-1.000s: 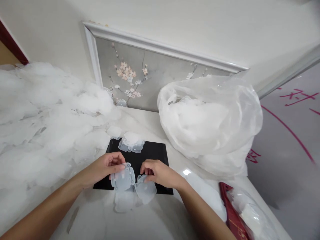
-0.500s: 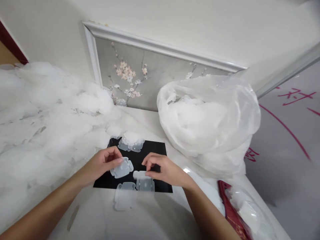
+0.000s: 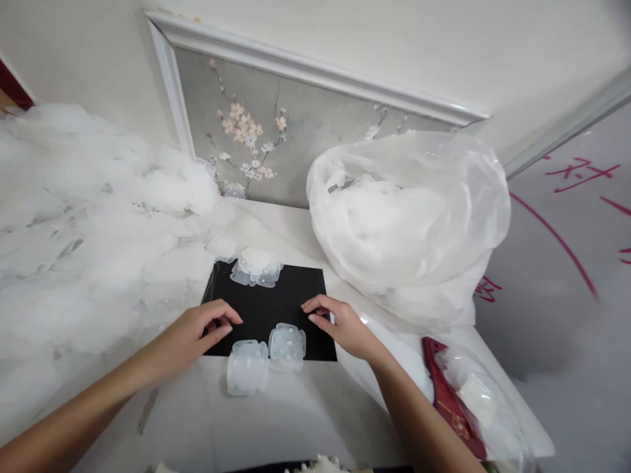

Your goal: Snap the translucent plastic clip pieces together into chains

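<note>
My left hand (image 3: 204,328) hovers over the left side of a black mat (image 3: 271,305). It holds nothing, with the thumb and fingers slightly apart. Over the mat's right edge is my right hand (image 3: 345,325), also bare, its fingertips parted. Between and just below the hands lie two translucent plastic pieces with notched edges. The left piece (image 3: 247,368) overhangs the mat's near edge, and the right piece (image 3: 287,347) sits beside it. A small pile of similar pieces (image 3: 257,268) rests at the mat's far edge.
A large heap of whitish translucent pieces (image 3: 98,217) covers the table's left. At the back right stands a clear plastic bag (image 3: 409,230) full of white pieces. A red object (image 3: 446,401) and clear wrapping (image 3: 480,394) lie at the right edge. Behind is a framed floral panel (image 3: 296,157).
My left hand has let go of the plastic piece it held. A piece now lies at the right of the near pair. My right hand has drawn away rightward, and the view has shifted slightly.
</note>
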{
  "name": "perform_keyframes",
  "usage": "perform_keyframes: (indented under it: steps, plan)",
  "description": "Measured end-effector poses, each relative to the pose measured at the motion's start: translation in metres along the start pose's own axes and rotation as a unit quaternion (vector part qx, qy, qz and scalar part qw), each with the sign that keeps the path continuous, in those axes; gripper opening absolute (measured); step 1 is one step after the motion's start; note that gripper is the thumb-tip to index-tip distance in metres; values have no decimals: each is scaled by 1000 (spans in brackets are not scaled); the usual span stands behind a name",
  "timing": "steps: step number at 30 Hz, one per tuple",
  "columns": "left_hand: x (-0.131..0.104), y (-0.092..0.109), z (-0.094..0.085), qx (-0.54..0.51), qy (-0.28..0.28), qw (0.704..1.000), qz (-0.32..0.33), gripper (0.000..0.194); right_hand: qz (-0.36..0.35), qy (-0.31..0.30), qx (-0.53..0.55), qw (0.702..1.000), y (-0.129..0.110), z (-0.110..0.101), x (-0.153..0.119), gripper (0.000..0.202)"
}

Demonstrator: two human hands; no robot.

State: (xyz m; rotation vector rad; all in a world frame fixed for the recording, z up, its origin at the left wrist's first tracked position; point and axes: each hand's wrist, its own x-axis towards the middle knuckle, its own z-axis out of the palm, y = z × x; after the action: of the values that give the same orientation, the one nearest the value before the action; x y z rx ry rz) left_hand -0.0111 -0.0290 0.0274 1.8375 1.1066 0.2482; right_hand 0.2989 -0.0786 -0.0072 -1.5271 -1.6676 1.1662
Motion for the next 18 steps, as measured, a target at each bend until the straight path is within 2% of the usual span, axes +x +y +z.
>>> perform_keyframes:
  steps: [2,6,9,11,13,15,18]
  plan:
    - [9,-1,-1,-4,-4,1000,-8,24,0,-13,7,1000,-2,7,6,13]
    - [14,3,10,-21,-54,998,14,21,-22,-56,28,998,-11,25,12,11]
    - [12,7,16,-2,-107,994,31,20,-36,-137,36,989,-17,30,11,11]
    - [15,7,15,16,-107,993,47,19,-49,-173,28,983,-21,30,13,12]
    - [26,6,10,36,-55,995,70,17,-81,-136,-13,987,-24,30,24,13]
    - [44,3,2,65,34,993,97,17,-125,-46,-86,987,-27,31,42,16]
    - [77,-1,-7,105,160,976,105,21,-182,63,-188,963,-29,38,81,25]
